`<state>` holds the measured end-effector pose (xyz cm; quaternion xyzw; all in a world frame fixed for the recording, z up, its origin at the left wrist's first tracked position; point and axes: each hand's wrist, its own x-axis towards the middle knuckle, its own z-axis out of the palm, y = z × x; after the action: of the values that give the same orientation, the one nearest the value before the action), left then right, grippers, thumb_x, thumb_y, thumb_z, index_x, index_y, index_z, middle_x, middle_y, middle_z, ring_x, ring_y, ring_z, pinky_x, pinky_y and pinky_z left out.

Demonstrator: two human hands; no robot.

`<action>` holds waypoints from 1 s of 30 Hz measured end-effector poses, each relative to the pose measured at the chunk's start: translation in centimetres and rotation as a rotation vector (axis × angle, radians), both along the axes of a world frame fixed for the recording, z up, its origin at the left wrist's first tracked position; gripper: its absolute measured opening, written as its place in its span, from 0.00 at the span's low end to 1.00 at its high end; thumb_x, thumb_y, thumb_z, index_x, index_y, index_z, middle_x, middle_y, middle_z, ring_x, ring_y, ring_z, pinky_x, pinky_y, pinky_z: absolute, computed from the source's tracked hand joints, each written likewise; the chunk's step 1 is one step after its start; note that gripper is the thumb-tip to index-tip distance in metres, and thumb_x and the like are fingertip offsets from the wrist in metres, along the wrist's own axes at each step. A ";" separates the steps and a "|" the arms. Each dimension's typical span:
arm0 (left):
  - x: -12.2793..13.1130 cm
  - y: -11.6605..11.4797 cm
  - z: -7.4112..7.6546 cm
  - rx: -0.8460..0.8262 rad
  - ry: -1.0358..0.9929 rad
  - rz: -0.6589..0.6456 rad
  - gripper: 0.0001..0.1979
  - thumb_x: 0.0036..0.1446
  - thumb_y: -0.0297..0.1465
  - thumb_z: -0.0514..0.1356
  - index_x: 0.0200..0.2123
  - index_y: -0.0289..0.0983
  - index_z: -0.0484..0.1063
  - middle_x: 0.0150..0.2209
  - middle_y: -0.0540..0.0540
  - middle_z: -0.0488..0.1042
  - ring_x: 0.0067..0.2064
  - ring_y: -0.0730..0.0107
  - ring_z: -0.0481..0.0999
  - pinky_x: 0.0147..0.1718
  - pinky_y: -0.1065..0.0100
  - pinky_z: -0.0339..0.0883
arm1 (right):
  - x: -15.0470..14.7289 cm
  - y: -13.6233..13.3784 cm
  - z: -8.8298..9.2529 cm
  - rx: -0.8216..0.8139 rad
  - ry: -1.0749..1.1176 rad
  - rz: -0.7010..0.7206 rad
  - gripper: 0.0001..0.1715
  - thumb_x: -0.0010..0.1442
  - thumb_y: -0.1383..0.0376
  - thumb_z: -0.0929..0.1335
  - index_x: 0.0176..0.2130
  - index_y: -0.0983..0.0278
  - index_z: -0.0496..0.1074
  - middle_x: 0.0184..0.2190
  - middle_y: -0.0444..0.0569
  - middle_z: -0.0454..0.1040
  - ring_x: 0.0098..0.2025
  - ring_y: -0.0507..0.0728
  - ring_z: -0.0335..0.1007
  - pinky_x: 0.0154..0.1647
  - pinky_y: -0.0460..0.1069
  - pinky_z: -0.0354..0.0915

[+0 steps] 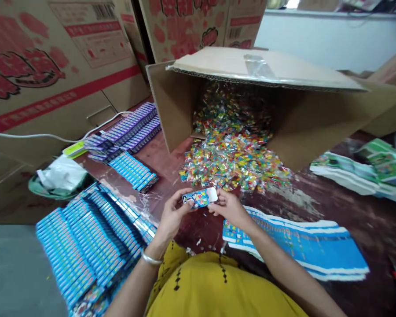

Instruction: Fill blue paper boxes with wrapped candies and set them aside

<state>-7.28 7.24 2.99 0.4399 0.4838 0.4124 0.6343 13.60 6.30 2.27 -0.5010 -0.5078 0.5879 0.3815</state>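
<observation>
A small blue printed carton [198, 199] is held level in front of my body, its white end flap standing out on the right. My left hand [175, 213] is closed around the carton's left end, thumb on the printed face. At the flap end, the fingers of my right hand [229, 206] are bent and pinch the carton's edge. Just beyond lies a heap of small clear packets with colourful pieces [232, 160], spilling from a cardboard box [303, 119] on its side. Flat blue cartons [303, 246] lie fanned under my right forearm.
Rows of blue cartons [86, 242] are stacked at left, with a smaller blue row [133, 171] and purple cartons [128, 130] behind. A green basin [41, 190] holds a white bag. Green flat cartons [350, 171] lie right. Large boxes [53, 57] and a white cable [53, 136] border the table.
</observation>
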 end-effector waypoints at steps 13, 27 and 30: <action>-1.5 -1.6 -1.0 -0.012 0.204 -0.264 0.21 0.56 0.40 0.62 0.48 0.33 0.73 0.42 0.43 0.78 0.40 0.62 0.75 0.40 0.67 0.67 | 1.5 4.3 -1.4 0.303 -0.461 -0.131 0.13 0.64 0.58 0.64 0.37 0.62 0.73 0.32 0.48 0.76 0.32 0.54 0.72 0.35 0.49 0.67; -2.5 -1.6 -1.1 -0.026 0.264 -0.197 0.23 0.53 0.43 0.64 0.47 0.32 0.75 0.39 0.42 0.79 0.39 0.60 0.77 0.38 0.66 0.70 | -4.5 12.7 0.1 0.723 -0.805 0.299 0.21 0.56 0.77 0.65 0.46 0.59 0.75 0.48 0.48 0.75 0.58 0.58 0.59 0.57 0.52 0.59; -2.8 -1.4 -1.0 0.003 0.281 -0.155 0.23 0.53 0.42 0.63 0.47 0.32 0.74 0.39 0.42 0.79 0.37 0.61 0.77 0.37 0.67 0.69 | -4.8 13.5 0.0 0.678 -0.756 0.243 0.11 0.59 0.73 0.66 0.38 0.61 0.76 0.42 0.49 0.78 0.52 0.59 0.67 0.55 0.53 0.60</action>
<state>-10.08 5.86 2.00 0.5302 0.5319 0.2971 0.5897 8.82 19.76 2.23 -0.4640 -0.8265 0.2084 0.2412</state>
